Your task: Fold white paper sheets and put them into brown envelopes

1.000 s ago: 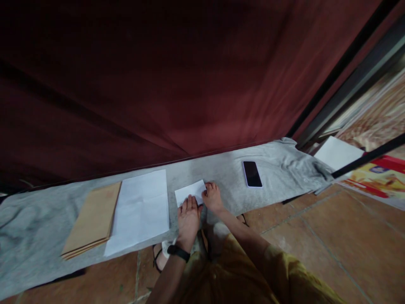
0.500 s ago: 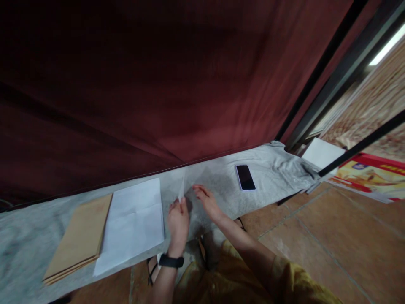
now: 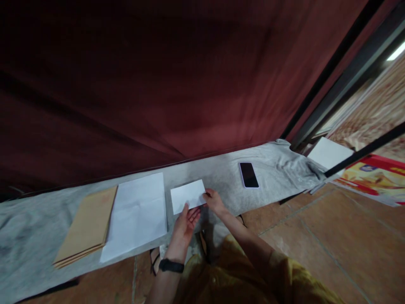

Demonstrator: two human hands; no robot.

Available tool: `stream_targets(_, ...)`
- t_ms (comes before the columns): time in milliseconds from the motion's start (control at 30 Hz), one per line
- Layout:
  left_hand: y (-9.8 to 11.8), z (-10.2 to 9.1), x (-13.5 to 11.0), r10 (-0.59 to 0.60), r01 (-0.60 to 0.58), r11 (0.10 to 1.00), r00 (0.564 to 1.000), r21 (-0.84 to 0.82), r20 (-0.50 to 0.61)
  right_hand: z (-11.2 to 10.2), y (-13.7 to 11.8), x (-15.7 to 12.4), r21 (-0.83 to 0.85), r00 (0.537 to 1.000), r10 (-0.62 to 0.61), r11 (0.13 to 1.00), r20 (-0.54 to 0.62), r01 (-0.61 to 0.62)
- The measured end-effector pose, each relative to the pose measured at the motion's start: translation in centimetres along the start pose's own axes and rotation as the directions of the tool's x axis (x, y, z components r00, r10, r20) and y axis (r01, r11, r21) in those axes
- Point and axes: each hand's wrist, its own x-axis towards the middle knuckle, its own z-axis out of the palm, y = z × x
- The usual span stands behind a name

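A small white rectangle of paper (image 3: pixel 187 196), seemingly folded, lies flat between my hands above the grey cloth. My left hand (image 3: pixel 186 221), palm up with a dark band on the wrist, holds its near edge, thumb on top and fingers below. At the right edge, my right hand (image 3: pixel 214 201) pinches the paper between thumb and fingers. To the left lie large white sheets (image 3: pixel 139 215), with a faint crease across the top one. Beside them is a stack of brown envelopes or folders (image 3: pixel 87 228); their kind is not certain.
A phone with a dark screen (image 3: pixel 249 175) rests on the grey cloth (image 3: pixel 218 166) to the right. Behind the surface hangs a dark red curtain (image 3: pixel 202 105). At the far right are a dark metal frame, a white box (image 3: pixel 329 153) and a red and yellow box (image 3: pixel 376 177).
The small paper, seen edge-on in my left hand before, now lies flat facing me. My right hand, previously apart from it, has closed on its right edge.
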Motion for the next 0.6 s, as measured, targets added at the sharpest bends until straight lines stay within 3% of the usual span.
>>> stream_targets(67, -0.8, -1.4, -0.4, 0.029, -0.042, 0.981, 0.997, 0.189, 0.071, -0.2, 0.7, 0.2, -0.056, 1.000, 0.004, 0.998, -0.010, -0.004)
stream_targets(133, -1.5, -2.5, -0.8, 0.207, -0.239, 0.886, 0.971, 0.398, 0.123, -0.4, 1.4, 0.3, -0.118, 1.000, 0.007, 0.993, -0.018, -0.009)
stream_targets(167, -1.8, -2.8, -0.9, 0.320, -0.350, 0.804, 0.936, 0.481, 0.147, -0.4, 1.7, 0.3, -0.149, 1.000, 0.008, 0.989, -0.020, -0.011)
stream_targets(200, -2.0, -3.0, -1.0, 0.436, -0.456, 0.692, 0.882, 0.559, 0.180, -0.4, 1.9, 0.3, -0.177, 1.000, 0.009, 0.984, -0.021, -0.012)
stream_targets(267, -2.2, -3.2, -0.9, 0.614, -0.606, 0.384, 0.731, 0.697, 0.297, -0.4, 2.0, 0.4, -0.225, 1.000, 0.012, 0.974, -0.012, -0.014)
stream_targets(333, -2.2, -3.4, -0.4, 0.663, -0.627, -0.021, 0.574, 0.779, 0.480, -0.4, 1.9, 0.6, -0.267, 1.000, 0.015, 0.964, 0.005, -0.013)
stream_targets(367, -2.3, -3.5, 0.0, 0.644, -0.584, -0.204, 0.525, 0.786, 0.557, -0.4, 1.7, 0.7, -0.289, 1.000, 0.015, 0.957, 0.012, -0.011)
stream_targets(400, -2.5, -3.7, 0.4, 0.617, -0.528, -0.327, 0.509, 0.784, 0.600, -0.5, 1.6, 0.7, -0.312, 1.000, 0.013, 0.950, 0.018, -0.006)
stream_targets(467, -3.0, -4.2, 1.1, 0.582, -0.423, -0.469, 0.513, 0.776, 0.631, -0.7, 1.3, 0.8, -0.354, 1.000, 0.007, 0.935, 0.020, 0.001)
stream_targets(533, -3.6, -4.6, 1.6, 0.569, -0.357, -0.533, 0.520, 0.768, 0.637, -0.8, 1.1, 0.6, -0.415, 0.999, -0.039, 0.909, -0.022, 0.027)
stream_targets(600, -4.1, -4.8, 1.8, 0.567, -0.321, -0.565, 0.518, 0.760, 0.641, -0.9, 1.2, 0.1, -0.530, 0.980, -0.184, 0.840, -0.078, 0.116)
